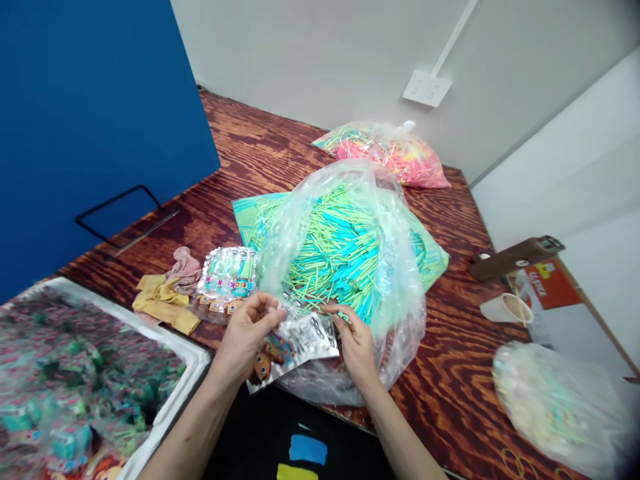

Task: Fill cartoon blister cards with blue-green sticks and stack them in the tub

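My left hand (253, 330) is closed in a pinch at the upper edge of a silver printed pouch (315, 339), which lies tilted between my hands with a cartoon face at its lower end. My right hand (354, 343) is closed too, with the tips of a few thin green sticks (344, 316) showing between its fingers, just right of the pouch's edge. Right behind both hands is a large clear plastic bag (395, 280), its mouth wide, full of thin green and blue sticks (340, 247).
Filled silver packets (227, 273) lie to the left beside yellow and pink cloths (167, 300). A tied bag of pink sticks (400, 157) rests at the back. At right are a paper cup (505, 309), a brown bottle (517, 259) and another plastic bag (555, 400). A white-edged box (170, 393) holds packets at lower left.
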A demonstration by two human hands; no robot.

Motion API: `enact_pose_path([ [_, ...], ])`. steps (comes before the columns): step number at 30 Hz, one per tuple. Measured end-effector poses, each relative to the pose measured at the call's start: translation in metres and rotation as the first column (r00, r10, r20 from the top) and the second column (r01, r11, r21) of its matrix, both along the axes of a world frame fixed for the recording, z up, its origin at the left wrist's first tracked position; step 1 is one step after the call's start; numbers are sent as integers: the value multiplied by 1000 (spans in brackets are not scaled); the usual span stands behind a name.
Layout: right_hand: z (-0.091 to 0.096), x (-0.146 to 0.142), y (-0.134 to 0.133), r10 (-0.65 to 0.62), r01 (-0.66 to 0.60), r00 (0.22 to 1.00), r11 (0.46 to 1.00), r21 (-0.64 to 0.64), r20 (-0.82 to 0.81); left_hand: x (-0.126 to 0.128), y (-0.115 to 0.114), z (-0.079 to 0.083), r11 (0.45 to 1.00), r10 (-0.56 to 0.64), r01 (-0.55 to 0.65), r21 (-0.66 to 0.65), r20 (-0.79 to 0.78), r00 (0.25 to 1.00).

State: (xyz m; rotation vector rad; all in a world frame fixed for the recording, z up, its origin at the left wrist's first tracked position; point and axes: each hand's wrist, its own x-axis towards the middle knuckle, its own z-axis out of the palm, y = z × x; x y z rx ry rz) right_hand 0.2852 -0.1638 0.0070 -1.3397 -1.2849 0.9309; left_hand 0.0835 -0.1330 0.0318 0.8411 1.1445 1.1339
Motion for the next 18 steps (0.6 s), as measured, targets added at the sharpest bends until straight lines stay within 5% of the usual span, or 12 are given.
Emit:
enact_pose_path([
  [9, -4, 1, -1, 6, -7, 999, 1000, -23, -32, -2, -3, -4, 992, -15, 52, 115, -302, 953],
  [18, -3, 1, -1, -1, 1, 1000, 1000, -7, -21, -3, -5, -6, 996, -85, 87, -38, 50, 995],
])
